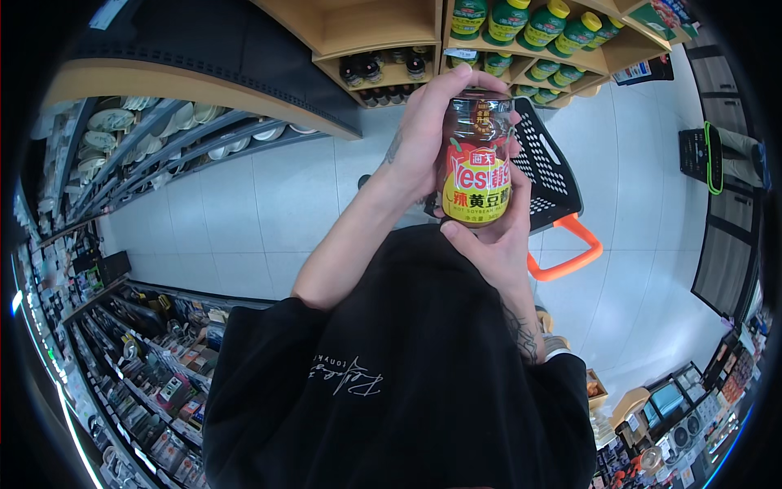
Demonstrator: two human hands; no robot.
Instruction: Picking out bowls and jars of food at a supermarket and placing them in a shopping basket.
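Note:
Upright in the picture, a glass jar of dark sauce [476, 189] with a red and yellow label is held between my two hands. My left hand [424, 137] wraps the upper left side of the jar, its fingers reaching over and around the dark lid. Around the lower right side and base curls my right hand [504, 241], its thumb near the bottom edge. Just beyond the right hand is a black perforated plastic shopping basket [555, 183] with an orange handle [568, 267]; the hands and jar hide part of it.
Ahead, wooden shelves [382, 30] hold dark jars [369, 70] and green bottles with yellow caps [544, 25]. Racks of dishes [110, 119] line the left, with packed goods shelves at lower left. At far right stands another person [736, 156] beside a black basket [692, 154] with a green handle.

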